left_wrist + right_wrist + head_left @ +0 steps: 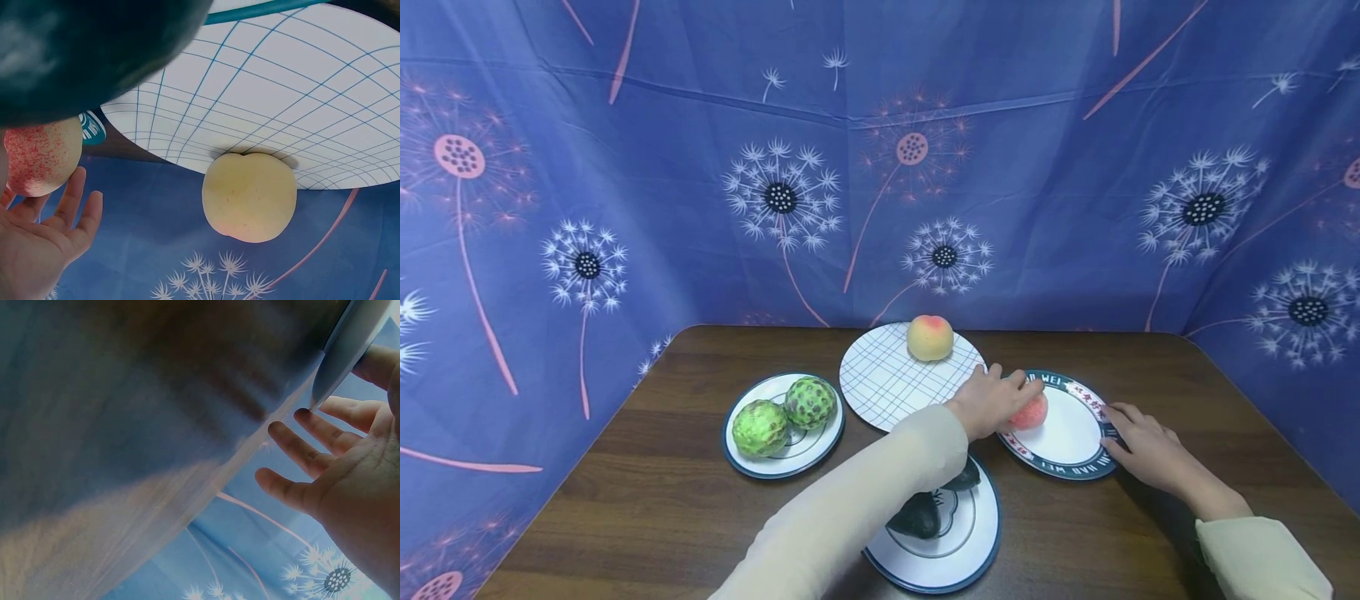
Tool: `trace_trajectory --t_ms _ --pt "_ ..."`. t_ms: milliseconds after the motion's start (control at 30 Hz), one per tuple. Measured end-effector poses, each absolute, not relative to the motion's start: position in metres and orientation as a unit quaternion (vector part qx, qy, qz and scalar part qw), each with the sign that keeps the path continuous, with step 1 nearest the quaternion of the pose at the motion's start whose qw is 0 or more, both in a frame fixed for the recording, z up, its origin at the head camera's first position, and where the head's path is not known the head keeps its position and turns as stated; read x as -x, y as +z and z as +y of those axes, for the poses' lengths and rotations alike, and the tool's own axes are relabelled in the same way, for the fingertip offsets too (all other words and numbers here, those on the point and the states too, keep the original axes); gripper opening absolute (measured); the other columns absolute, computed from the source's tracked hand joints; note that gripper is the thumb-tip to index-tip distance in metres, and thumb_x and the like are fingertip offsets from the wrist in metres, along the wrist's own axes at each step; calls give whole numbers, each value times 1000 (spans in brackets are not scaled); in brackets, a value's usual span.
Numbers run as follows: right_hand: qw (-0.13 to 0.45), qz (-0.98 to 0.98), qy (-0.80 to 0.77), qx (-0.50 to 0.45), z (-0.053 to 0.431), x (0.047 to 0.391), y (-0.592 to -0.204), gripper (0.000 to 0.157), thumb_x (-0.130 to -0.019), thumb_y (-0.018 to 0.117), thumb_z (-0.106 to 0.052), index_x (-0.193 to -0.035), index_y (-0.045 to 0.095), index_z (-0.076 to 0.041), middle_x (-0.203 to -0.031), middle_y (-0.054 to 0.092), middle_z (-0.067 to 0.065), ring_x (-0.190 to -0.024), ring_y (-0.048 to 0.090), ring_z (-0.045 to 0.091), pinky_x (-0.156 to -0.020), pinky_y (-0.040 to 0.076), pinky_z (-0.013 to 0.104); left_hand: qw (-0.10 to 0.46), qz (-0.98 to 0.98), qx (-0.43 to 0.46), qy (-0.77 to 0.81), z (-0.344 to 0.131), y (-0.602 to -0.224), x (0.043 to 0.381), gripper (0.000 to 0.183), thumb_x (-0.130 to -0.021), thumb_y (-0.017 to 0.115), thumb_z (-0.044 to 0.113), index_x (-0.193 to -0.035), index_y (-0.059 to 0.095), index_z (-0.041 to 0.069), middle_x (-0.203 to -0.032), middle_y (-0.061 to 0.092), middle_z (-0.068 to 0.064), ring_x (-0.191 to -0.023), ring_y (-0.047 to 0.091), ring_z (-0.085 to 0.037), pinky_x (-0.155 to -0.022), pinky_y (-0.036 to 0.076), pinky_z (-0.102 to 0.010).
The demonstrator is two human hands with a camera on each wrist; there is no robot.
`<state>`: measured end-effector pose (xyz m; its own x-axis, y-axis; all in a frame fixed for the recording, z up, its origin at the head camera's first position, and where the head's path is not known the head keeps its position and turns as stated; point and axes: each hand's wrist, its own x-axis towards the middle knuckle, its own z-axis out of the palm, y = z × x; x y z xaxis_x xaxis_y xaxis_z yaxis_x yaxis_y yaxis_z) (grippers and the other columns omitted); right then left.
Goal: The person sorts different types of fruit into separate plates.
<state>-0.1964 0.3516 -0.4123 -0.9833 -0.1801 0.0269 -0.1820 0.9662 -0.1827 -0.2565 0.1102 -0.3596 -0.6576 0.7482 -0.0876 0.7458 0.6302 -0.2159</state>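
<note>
My left hand (988, 402) reaches across to the patterned-rim plate (1075, 425) on the right. It holds a red-speckled peach (1030, 412) over the left part of that plate, with fingers curled round the fruit. Whether the peach touches the plate, I cannot tell. The left wrist view shows the peach (47, 156) beside the fingers. At the plate's right rim, my right hand (1157, 450) touches the edge with thumb and forefinger; the other fingers extend loosely below the rim (340, 359) in the right wrist view. A yellow peach (930, 339) sits on the grid-patterned plate (880, 375).
On the left, a blue-rimmed plate (747, 462) bears two knobbly green fruits (762, 428). A front plate (958, 571) holds dark, smooth fruits (917, 517), partly hidden by my left sleeve. Behind the wooden table (625, 500) hangs a blue dandelion cloth (1037, 167).
</note>
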Motion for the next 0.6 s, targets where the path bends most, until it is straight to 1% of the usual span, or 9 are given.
trace_trajectory --t_ms 233,467,600 --pt "4 -992 93 -89 352 196 -412 60 -85 57 -23 -130 37 11 -127 34 35 -111 35 54 -84 28 72 -2 -898 422 122 114 -360 257 76 -79 64 45 -137 17 34 -142 34 7 -128 37 -20 -107 32 -37" --pt "2 -992 90 -85 351 197 -413 60 -86 57 -24 -130 37 11 -127 34 35 -112 34 54 -85 28 72 12 -894 430 127 115 -363 255 76 -80 64 45 -139 17 34 -142 33 6 -127 39 -18 -106 34 -35" --pt "0 -992 91 -83 351 197 -413 60 -86 57 -24 -130 37 11 -127 34 35 -112 34 54 -85 28 72 10 -894 432 116 114 -363 255 76 -80 63 46 -140 18 34 -142 33 6 -127 39 -17 -106 34 -35"
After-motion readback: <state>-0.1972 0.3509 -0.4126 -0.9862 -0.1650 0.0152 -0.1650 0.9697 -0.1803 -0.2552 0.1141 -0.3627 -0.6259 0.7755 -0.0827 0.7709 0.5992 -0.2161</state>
